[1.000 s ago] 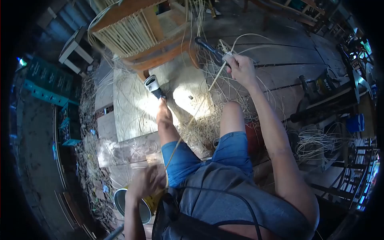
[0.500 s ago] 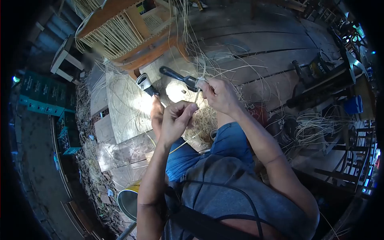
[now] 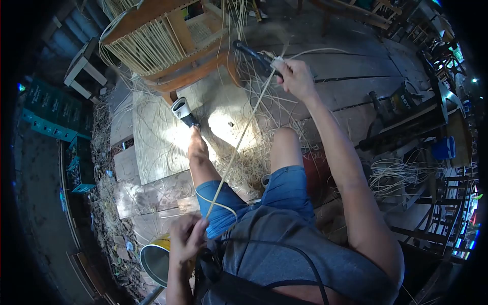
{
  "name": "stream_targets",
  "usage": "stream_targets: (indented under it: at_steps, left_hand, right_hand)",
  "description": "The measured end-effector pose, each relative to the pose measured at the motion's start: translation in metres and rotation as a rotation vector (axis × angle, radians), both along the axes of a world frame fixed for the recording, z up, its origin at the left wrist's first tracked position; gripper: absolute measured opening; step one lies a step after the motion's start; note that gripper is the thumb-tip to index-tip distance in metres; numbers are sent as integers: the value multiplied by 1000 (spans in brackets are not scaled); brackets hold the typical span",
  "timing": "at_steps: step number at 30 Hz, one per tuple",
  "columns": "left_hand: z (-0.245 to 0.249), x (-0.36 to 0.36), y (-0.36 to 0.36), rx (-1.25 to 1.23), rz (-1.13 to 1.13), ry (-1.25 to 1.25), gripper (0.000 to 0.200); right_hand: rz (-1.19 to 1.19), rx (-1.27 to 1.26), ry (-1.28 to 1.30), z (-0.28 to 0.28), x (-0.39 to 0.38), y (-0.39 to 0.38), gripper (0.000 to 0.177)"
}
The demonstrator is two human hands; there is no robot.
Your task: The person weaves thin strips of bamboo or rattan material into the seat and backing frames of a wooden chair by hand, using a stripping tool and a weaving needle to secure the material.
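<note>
While the person sits low over the plank floor (image 3: 356, 61), a pale strand (image 3: 239, 137) of cane runs taut between both hands. Far and to the right, the right hand (image 3: 296, 76) is closed round a black-handled knife (image 3: 251, 52), with the strand's far end pinched against it; the blade is too small to read. Near, by the lap, the left hand (image 3: 185, 235) has its fingers curled on the strand's near end, with a slack loop just beside it over the shorts. A tin (image 3: 152, 260) sits just left of that hand. Shavings (image 3: 251, 157) are heaped between the legs. The chair (image 3: 152, 43) stands far left, its side panel strung with upright cane. Judgement: work is well under way, with one strand in hand and a loose bundle (image 3: 401, 178) at right apparently unworked.
</note>
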State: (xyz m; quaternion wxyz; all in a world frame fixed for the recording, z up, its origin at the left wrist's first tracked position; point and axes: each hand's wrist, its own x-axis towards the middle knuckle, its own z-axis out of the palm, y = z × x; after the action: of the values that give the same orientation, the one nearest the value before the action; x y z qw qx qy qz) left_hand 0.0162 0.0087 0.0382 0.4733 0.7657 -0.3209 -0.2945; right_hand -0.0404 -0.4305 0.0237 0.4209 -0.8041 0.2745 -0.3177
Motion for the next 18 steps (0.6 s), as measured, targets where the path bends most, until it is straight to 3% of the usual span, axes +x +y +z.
stream_targets:
  at_steps: [2, 5, 6, 8, 9, 11, 13, 14, 15, 16, 17, 18]
  left_hand:
    - [10, 1, 39, 45, -65, -81, 19]
    - [7, 3, 131, 94, -25, 145, 16]
    - [13, -3, 144, 43, 84, 217, 31]
    - [-3, 8, 213, 74, 233, 338, 33]
    - [-9, 10, 235, 77, 401, 345, 36]
    - [-20, 15, 259, 129, 500, 295, 28]
    - [-41, 12, 191, 83, 748, 189, 12]
    - [-19, 24, 138, 206, 544, 337, 14]
    - [-46, 28, 101, -57, 551, 458, 24]
    - [-54, 46, 66, 38, 348, 431, 34]
    - [-60, 47, 20, -30, 436, 529, 34]
    - [-52, 51, -21, -141, 232, 623, 33]
  right_hand:
    - [-7, 48, -13, 6, 13, -32, 27]
    - [-195, 21, 20, 14, 11, -98, 26]
    - [-258, -33, 65, 21, 9, -120, 26]
    - [-467, 63, -34, 33, -3, -153, 29]
    - [-524, -27, 14, 43, -15, -170, 32]
    - [-453, -101, 246, 54, -32, -182, 30]
    - [-196, -9, 251, 40, -24, -135, 28]
    - [-108, 63, 234, 29, -19, -100, 28]
    - [-20, 137, 216, 16, -15, -59, 28]
    - [53, 230, 153, 2, -15, -17, 26]
    - [105, 230, 100, -9, -18, 22, 27]
    - [157, 240, 50, -19, -22, 58, 28]
